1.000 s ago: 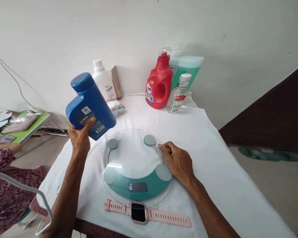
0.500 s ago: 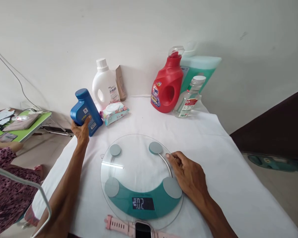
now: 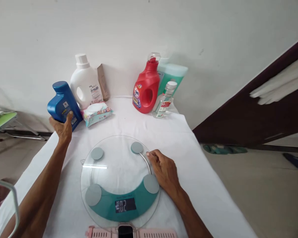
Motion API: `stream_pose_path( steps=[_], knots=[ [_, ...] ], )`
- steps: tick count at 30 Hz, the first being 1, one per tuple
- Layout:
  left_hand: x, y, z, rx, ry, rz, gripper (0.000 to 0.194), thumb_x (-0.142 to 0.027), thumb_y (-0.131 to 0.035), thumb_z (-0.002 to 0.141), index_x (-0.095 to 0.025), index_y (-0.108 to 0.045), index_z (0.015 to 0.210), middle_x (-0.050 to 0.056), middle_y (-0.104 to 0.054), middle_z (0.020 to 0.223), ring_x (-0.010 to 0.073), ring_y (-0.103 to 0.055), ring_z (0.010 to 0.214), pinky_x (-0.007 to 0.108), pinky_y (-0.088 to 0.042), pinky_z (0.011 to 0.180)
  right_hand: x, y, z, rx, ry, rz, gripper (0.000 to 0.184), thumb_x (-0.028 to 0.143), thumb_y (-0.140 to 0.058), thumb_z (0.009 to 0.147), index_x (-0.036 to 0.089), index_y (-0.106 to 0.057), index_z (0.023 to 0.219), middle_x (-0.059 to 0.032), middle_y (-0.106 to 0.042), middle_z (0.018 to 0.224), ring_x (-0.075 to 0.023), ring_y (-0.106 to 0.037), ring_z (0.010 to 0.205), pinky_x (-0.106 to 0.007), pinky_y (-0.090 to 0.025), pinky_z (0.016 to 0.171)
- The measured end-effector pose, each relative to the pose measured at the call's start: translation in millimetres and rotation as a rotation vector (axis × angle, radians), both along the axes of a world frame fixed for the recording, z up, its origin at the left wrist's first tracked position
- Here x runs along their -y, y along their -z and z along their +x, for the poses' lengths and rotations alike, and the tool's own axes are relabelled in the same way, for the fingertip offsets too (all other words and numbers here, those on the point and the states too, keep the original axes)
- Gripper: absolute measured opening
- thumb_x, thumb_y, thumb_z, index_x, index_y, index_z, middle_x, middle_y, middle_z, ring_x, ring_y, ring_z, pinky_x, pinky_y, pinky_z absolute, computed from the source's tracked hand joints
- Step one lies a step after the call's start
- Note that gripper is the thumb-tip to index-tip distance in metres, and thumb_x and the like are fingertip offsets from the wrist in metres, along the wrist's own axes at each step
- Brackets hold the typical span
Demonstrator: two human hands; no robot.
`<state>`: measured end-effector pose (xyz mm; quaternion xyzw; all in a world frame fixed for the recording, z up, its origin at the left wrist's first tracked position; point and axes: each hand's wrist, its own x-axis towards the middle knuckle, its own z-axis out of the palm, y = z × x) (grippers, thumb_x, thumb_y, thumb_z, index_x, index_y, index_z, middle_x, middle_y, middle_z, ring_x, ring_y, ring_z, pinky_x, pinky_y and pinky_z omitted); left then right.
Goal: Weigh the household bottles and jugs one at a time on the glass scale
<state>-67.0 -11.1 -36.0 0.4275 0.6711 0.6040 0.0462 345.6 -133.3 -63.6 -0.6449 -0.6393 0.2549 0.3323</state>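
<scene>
"With twelve at the wall [image 3: 124,33], where is the blue bottle [image 3: 64,105] sitting from the glass scale [image 3: 106,205]?"

"Between ten and eleven o'clock. The left hand [image 3: 63,130] is gripping it low, spread only to its width; the thumb is pressing its front while the fingers are going behind, out of sight, probably to balance its weight. Whether its base is touching the cloth [image 3: 193,188], I cannot tell."

"And the right hand [image 3: 165,168]?"

"It is resting between two and three, at the scale's rim, fingers curling loosely, perhaps steadying the glass. Whether they are pinching it, I cannot tell."

"What is lying farther out?"

"A pink watch [image 3: 125,232] is lying at six. Near eleven, a wipes pack [image 3: 98,114] is lying before the white bottle [image 3: 87,81]. The red bottle [image 3: 143,82] is standing past twelve, likely leaving the scale room."
</scene>
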Motion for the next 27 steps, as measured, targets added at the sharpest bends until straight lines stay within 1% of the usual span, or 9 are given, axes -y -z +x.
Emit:
stream_pose_path(
  steps=[2,4,6,8,11,13,18,22,27],
  knots=[
    [20.9,-1.8,19.4,-0.012,-0.185,0.006,0.081,-0.060,-0.079,0.084,-0.021,-0.039,0.143,0.021,-0.043,0.157,0.0503,-0.034,0.155,0.072,-0.033,0.125,2.0,-1.7,-1.0,-0.042,0.004,0.000,0.059,0.079,-0.039,0.098,0.025,-0.052,0.076,0.0007,-0.056,0.064,-0.0183,-0.050,0.060,-0.032,-0.038,0.066],
    [44.3,-2.5,39.1,-0.056,-0.228,-0.029,0.086,-0.063,-0.077,0.086,-0.019,-0.037,0.147,0.027,-0.037,0.162,0.0540,-0.030,0.158,0.078,-0.031,0.124,4.6,-3.8,-1.6,-0.081,0.021,0.012,0.059,0.079,-0.040,0.098,0.025,-0.050,0.075,0.0021,-0.051,0.063,-0.0166,-0.045,0.059,-0.032,-0.037,0.064],
    [65.6,-1.4,53.9,-0.085,-0.139,-0.062,0.088,-0.068,-0.071,0.088,-0.017,-0.037,0.151,0.029,-0.036,0.163,0.0519,-0.038,0.155,0.076,-0.036,0.122,6.5,-6.7,-1.0,-0.105,0.042,0.031,0.059,0.078,-0.042,0.099,0.025,-0.051,0.076,0.0029,-0.048,0.063,-0.0159,-0.041,0.059,-0.032,-0.038,0.063],
    [81.7,1.6,61.5,-0.053,0.008,-0.098,0.087,-0.073,-0.065,0.090,-0.016,-0.041,0.151,0.028,-0.043,0.160,0.0465,-0.055,0.143,0.068,-0.049,0.115,5.9,-11.0,1.9,-0.116,0.081,0.063,0.058,0.077,-0.044,0.099,0.024,-0.057,0.081,0.0009,-0.054,0.069,-0.0167,-0.045,0.062,-0.032,-0.041,0.064],
    [94.3,8.8,65.0,0.054,0.257,-0.204,0.077,-0.078,-0.055,0.095,-0.017,-0.053,0.141,0.021,-0.063,0.143,0.0377,-0.073,0.117,0.059,-0.060,0.101,-3.9,-20.6,11.7,-0.118,0.178,0.152,0.059,0.078,-0.049,0.097,0.021,-0.064,0.100,-0.0082,-0.068,0.094,-0.0220,-0.060,0.080,-0.035,-0.049,0.069],
    [96.6,13.9,67.0,0.111,0.385,-0.266,0.072,-0.079,-0.052,0.096,-0.018,-0.058,0.134,0.016,-0.071,0.129,0.0339,-0.077,0.108,0.056,-0.061,0.099,-18.1,-28.2,21.4,-0.097,0.238,0.248,0.062,0.079,-0.052,0.094,0.020,-0.063,0.111,-0.0132,-0.069,0.109,-0.0259,-0.064,0.095,-0.038,-0.054,0.073],
    [93.8,20.5,74.7,0.186,0.563,-0.321,0.066,-0.078,-0.056,0.095,-0.019,-0.067,0.121,0.011,-0.078,0.109,0.0297,-0.078,0.100,0.048,-0.062,0.098,-84.6,-35.8,45.9,-0.045,0.312,0.385,0.080,0.084,-0.067,0.081,0.023,-0.053,0.129,-0.0181,-0.058,0.136,-0.0307,-0.060,0.117,-0.048,-0.059,0.087],
    [90.7,20.4,75.5,0.169,0.597,-0.321,0.061,-0.077,-0.055,0.096,-0.019,-0.070,0.110,0.009,-0.078,0.097,0.0273,-0.077,0.090,0.044,-0.063,0.089,-161.3,-23.2,53.8,-0.027,0.426,0.330,0.106,0.083,-0.080,0.064,0.017,-0.044,0.139,-0.0245,-0.048,0.149,-0.0369,-0.054,0.133,-0.057,-0.046,0.116],
    [87.6,24.4,74.8,0.129,0.621,-0.311,0.055,-0.070,-0.050,0.102,-0.019,-0.070,0.108,0.009,-0.077,0.100,0.0246,-0.077,0.087,0.039,-0.061,0.083,-235.5,-8.3,49.7,0.012,0.495,0.280,0.101,0.084,-0.076,0.067,0.018,-0.043,0.135,-0.0213,-0.052,0.140,-0.0380,-0.052,0.134,-0.061,-0.041,0.119]
  ],
)
